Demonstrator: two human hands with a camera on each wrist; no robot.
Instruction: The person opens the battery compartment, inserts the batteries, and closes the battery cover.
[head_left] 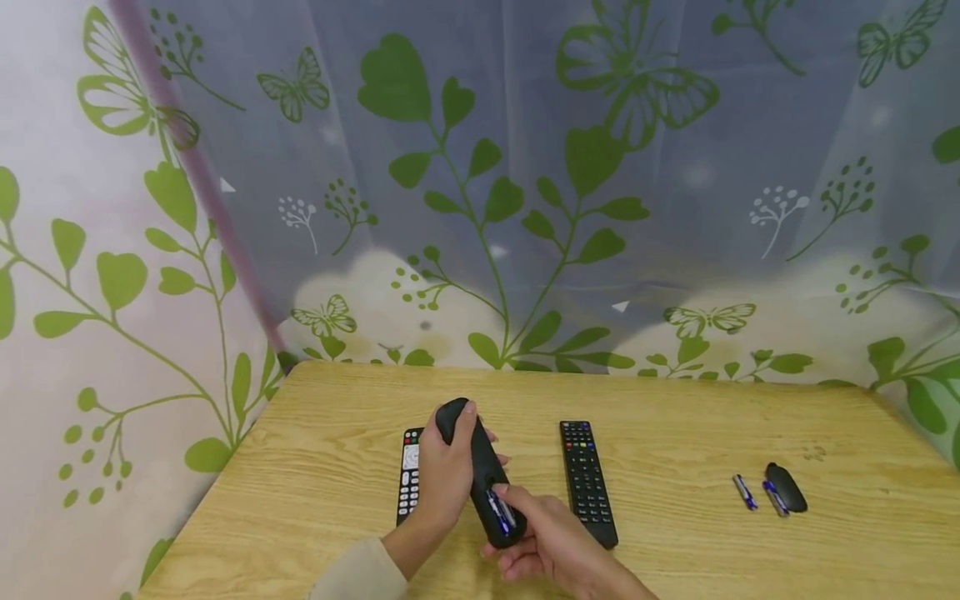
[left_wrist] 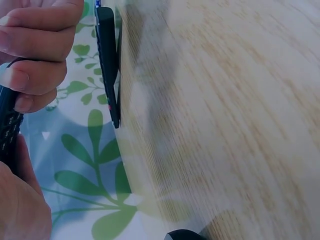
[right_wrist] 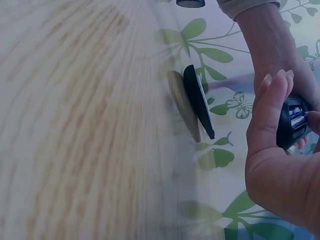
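My left hand grips a black remote control, tilted with its back facing up, thumb along the upper part. At the lower end its battery compartment lies uncovered, with blue-and-silver batteries inside. My right hand holds that lower end, the thumb at the top of the batteries and the other fingers curled beneath. In the right wrist view the batteries show at the remote's end, close to the right thumb. The left wrist view shows the left fingers wrapped round the remote's button side.
A remote with white buttons lies on the wooden table, partly behind the left hand. Another black remote lies to the right. Farther right are a loose battery, a black battery cover and blue-and-silver battery beside it. A patterned curtain hangs behind.
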